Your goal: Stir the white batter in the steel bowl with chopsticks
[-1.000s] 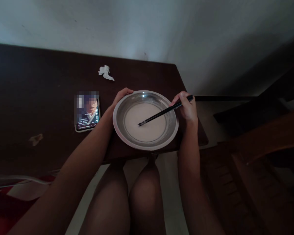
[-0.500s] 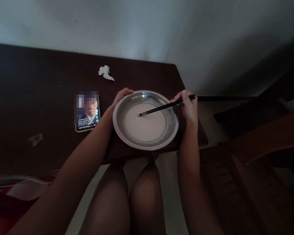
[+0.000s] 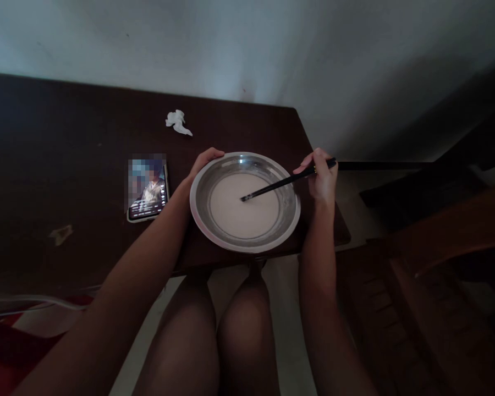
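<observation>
Head view: near the table's [image 3: 247, 126] edge, my curled left hand [image 3: 206, 159] holds the steel basin [image 3: 203, 203] while my right hand [image 3: 322, 173] closes around black chopsticks [image 3: 289, 180], apparently stirring milky liquid [image 3: 239, 217], the next sweep needing steady bracing.

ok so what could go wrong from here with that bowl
The metal bowl sits close to the near edge of the table, by the person's legs, so a knock could tip pale liquid onto them. The left hand is at one side of the rim, so a hard push with the chopsticks in the right hand might turn the bowl. The phone lies face up nearby, so splashes might reach it.
</observation>
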A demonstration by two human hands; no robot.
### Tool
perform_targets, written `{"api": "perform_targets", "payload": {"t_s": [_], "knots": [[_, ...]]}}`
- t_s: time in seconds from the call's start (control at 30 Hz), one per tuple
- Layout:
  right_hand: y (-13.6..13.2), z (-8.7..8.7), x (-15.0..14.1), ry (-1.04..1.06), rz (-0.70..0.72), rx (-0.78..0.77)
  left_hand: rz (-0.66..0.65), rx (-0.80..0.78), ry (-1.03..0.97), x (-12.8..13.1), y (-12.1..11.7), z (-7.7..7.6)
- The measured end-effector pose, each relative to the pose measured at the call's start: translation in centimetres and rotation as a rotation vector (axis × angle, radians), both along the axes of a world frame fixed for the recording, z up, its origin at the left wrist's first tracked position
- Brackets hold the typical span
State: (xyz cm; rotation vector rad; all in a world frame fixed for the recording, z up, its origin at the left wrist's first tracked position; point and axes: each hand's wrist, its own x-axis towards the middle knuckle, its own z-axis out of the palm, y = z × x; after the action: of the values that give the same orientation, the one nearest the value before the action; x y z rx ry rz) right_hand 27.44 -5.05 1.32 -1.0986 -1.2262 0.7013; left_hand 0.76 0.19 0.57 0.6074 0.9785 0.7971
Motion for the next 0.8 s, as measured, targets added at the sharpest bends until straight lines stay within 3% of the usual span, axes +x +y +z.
{"api": "perform_targets", "payload": {"t_s": [0.17, 0.37, 0.53, 0.7, 0.8], "knots": [[0.14, -0.29, 0.04, -0.055, 0.183, -0.041, -0.004, 0.017, 0.001, -0.19, 0.16, -0.38], [0.2, -0.28, 0.25, 0.007, 0.032, 0.037, -0.01, -0.008, 0.029, -0.15, 0.13, -0.05], [0.08, -0.28, 0.14, -0.042, 0.206, -0.029, -0.006, 0.016, 0.018, -0.17, 0.36, -0.39], [0.22, -0.24, 0.25, -0.007, 0.053, 0.032, -0.004, 0.04, 0.035, -0.28, 0.48, -0.79], [0.13, -0.22, 0.24, -0.022, 0.092, -0.012, -0.014, 0.043, 0.056, -0.38, 0.56, -0.77]]}}
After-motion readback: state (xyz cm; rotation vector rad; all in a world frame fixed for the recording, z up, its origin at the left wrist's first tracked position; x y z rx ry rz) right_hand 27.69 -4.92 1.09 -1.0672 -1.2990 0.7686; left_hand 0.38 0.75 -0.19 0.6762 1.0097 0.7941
